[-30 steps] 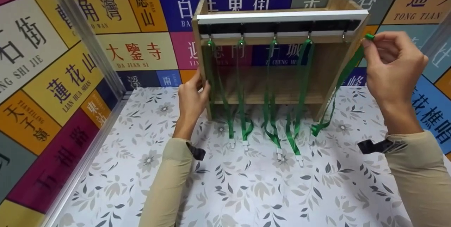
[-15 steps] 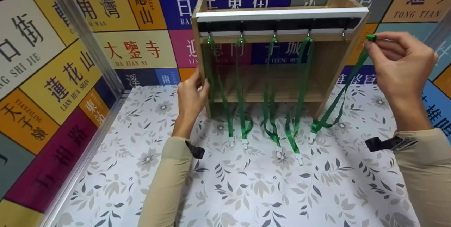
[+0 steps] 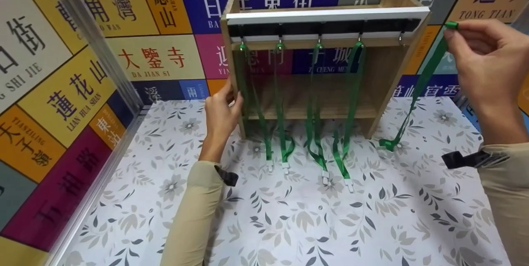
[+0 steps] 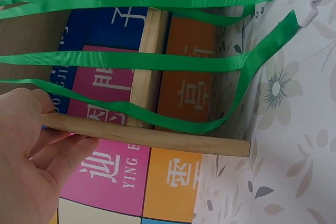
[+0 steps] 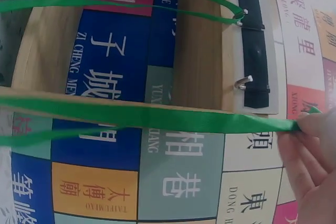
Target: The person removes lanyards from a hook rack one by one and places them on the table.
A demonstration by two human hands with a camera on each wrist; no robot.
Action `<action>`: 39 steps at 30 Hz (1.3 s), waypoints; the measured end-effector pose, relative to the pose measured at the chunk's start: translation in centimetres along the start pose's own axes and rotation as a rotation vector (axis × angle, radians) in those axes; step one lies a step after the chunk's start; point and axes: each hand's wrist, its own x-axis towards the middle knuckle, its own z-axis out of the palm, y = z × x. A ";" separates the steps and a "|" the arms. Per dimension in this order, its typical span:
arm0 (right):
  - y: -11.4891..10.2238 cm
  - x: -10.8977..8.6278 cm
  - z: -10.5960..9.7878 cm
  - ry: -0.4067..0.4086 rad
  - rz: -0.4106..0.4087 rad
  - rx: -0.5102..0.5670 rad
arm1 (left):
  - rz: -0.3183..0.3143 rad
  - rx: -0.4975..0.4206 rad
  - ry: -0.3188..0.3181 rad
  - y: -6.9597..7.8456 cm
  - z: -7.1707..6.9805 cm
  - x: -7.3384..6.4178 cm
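Note:
A wooden rack stands on the table, with a white and black strip of metal hooks across its top. My left hand grips its left side panel, thumb on one face and fingers on the other. Pinched by its top loop between my right thumb and fingers is a green lanyard; my right hand holds it up to the right of the rack. Its lower end lies bunched near the tabletop. The rightmost hook is bare. Green lanyards hang from the other hooks.
White clips at the ends of the hung lanyards lie on the floral tabletop before the rack. Behind stands a wall of coloured panels with Chinese characters. A clear upright sheet edge runs along the left.
My right hand has moved right and slightly up, pulling the lanyard farther from the rack. The lanyard's lower end has slid right along the table. My left hand keeps its grip.

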 end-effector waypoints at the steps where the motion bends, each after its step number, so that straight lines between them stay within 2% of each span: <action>1: 0.1 -0.2 0.0 -0.010 -0.007 -0.007 | 0.001 0.000 0.000 0.0 0.0 0.0; 6: 0.7 -2.4 -0.1 -0.079 -0.036 -0.024 | 0.002 -0.008 0.002 0.0 0.0 0.0; 9: 1.3 -3.7 -0.1 -0.131 -0.020 0.017 | 0.000 -0.001 0.002 0.0 -0.1 0.0; 13: 2.6 -4.8 -0.6 -0.240 0.001 0.092 | -0.008 0.006 0.003 0.0 -0.1 -0.1; 16: 4.1 -5.4 -1.0 -0.334 0.016 0.099 | -0.007 0.001 0.002 0.0 -0.1 -0.1; 23: 7.3 -6.0 -1.0 -0.526 0.127 0.032 | -0.013 0.010 0.004 0.0 0.0 -0.1; 26: 8.1 -6.0 -0.7 -0.563 0.174 0.004 | -0.017 0.002 -0.001 -0.1 0.0 -0.1; 28: 8.4 -6.1 -0.4 -0.568 0.209 0.029 | -0.020 -0.006 -0.001 -0.1 0.0 -0.1; 30: 8.6 -6.1 0.0 -0.558 0.243 0.103 | -0.021 -0.010 0.000 -0.1 0.0 0.0; 33: 8.6 -6.2 0.4 -0.492 0.292 0.419 | -0.024 -0.012 -0.001 -0.1 -0.1 -0.1; 37: 7.6 -6.0 0.5 -0.328 0.246 0.873 | -0.022 -0.014 -0.011 -0.2 0.0 -0.1; 39: 6.7 -5.5 0.4 -0.247 0.211 0.980 | -0.022 -0.012 -0.011 -0.2 -0.1 0.0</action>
